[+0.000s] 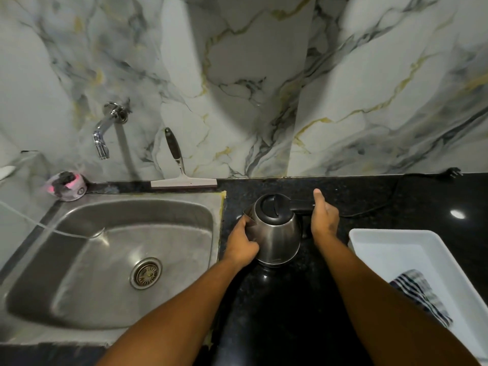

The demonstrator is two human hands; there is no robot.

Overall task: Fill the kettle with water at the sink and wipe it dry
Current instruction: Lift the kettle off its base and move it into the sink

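A: Where's the kettle?
B: I see the brushed steel kettle with black lid (277, 228) upright on the black granite counter (369, 191), just right of the stainless steel sink (111, 260).
A: Hands?
B: Right hand (323, 220) wraps the black handle, thumb up. Left hand (241, 244) curls fingers against the body by the spout.
A: Cloth?
B: Striped cloth (420, 294) in the white plastic tray (396, 241).
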